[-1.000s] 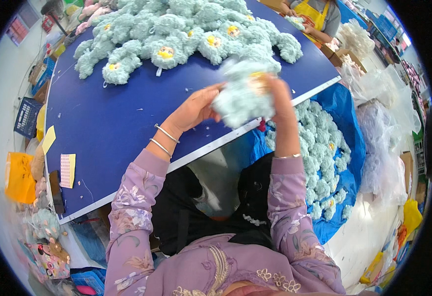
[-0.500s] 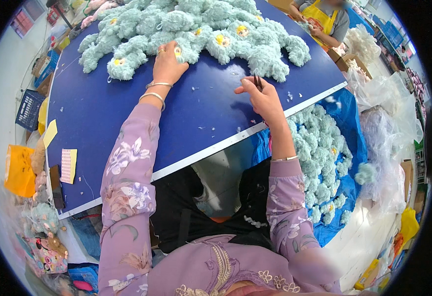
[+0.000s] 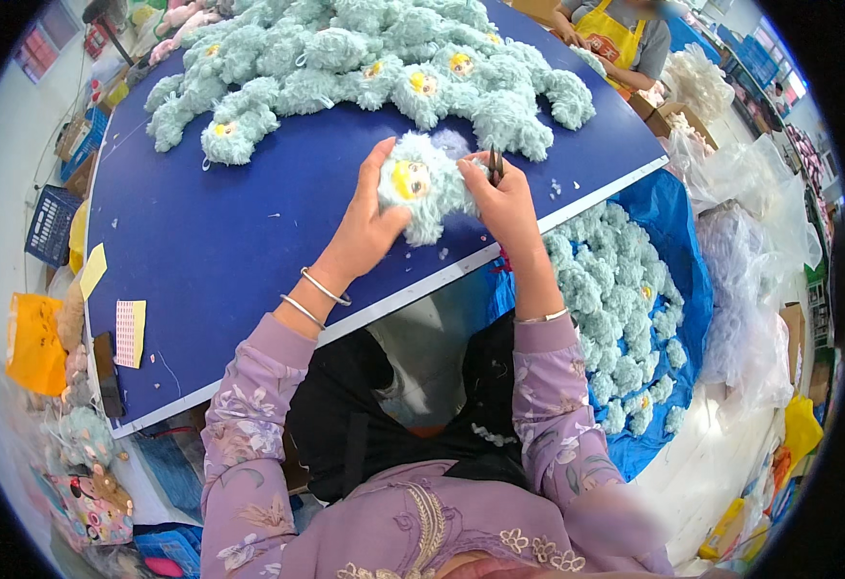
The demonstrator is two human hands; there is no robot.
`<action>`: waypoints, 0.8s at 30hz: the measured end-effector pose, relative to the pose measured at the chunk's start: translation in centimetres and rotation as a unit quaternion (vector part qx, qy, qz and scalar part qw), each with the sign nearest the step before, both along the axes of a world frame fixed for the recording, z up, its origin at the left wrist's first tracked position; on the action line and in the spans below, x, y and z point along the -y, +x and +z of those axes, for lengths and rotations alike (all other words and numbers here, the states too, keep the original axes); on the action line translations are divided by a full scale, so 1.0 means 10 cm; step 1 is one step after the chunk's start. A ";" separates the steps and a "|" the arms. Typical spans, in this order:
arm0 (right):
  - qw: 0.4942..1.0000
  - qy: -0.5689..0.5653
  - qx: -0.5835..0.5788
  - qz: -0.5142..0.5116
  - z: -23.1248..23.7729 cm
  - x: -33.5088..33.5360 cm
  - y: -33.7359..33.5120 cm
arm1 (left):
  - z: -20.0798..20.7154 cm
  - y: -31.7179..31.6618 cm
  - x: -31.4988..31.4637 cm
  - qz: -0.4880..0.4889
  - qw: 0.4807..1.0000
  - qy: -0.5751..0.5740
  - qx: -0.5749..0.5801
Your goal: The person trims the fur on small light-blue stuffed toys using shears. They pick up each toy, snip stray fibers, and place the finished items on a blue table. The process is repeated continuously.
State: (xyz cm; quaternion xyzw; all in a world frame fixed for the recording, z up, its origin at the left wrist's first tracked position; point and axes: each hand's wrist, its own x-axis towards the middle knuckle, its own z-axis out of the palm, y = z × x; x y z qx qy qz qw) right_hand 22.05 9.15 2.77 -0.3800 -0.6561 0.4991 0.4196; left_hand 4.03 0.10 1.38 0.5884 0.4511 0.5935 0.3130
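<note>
Between my hands, above the blue table (image 3: 249,241), is a fluffy pale-green plush toy (image 3: 430,198) with a small yellow-and-skin-toned face patch. My left hand (image 3: 369,214) grips its left side, thumb below the face. At its right edge, my right hand (image 3: 502,198) pinches the fur while a pair of small dark snips (image 3: 496,166) sits in its fingers, tips pointing up. Beyond them spreads a heap of similar plush toys (image 3: 345,58), several with faces showing. One toy (image 3: 234,130) lies at the heap's near left.
A blue sack (image 3: 678,251) of more green plush toys stands below the table's right edge. On the table's left lie a dark phone-like object (image 3: 108,374) and a sticker sheet (image 3: 130,333). Clear plastic bags (image 3: 755,203) are at right. A co-worker in a yellow apron (image 3: 608,34) is at far right.
My left hand has taken a plush toy from the heap's near edge and brought it toward me. My right hand, still holding the snips, has closed onto the toy's right side.
</note>
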 end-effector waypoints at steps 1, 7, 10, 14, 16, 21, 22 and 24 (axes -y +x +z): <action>1.000 0.008 -0.009 -0.025 0.00 0.04 -0.03 | -0.03 0.00 -0.05 -0.017 0.993 -0.039 0.112; 0.982 -0.042 -0.181 0.031 -0.02 0.21 -0.15 | -0.06 0.00 -0.15 -0.048 0.941 -0.152 0.298; 0.928 -0.143 -0.326 0.114 -0.06 0.23 -0.18 | 0.13 0.15 -0.02 -0.096 0.913 -0.135 0.373; 0.903 -0.174 -0.355 0.167 -0.04 0.38 -0.21 | 0.20 0.19 0.02 -0.144 0.876 -0.123 0.444; 0.905 -0.170 -0.342 0.188 -0.14 0.30 -0.17 | 0.16 0.16 -0.03 -0.128 0.889 -0.119 0.423; 0.960 -0.119 -0.232 0.100 -0.14 0.13 -0.06 | 0.06 0.09 -0.11 -0.047 0.924 -0.095 0.367; 0.968 -0.116 -0.202 0.092 -0.14 0.10 -0.02 | 0.09 0.10 -0.11 -0.028 0.928 -0.085 0.362; 0.981 -0.110 -0.142 0.077 -0.11 0.08 0.04 | -0.02 0.02 -0.19 -0.035 0.944 -0.083 0.318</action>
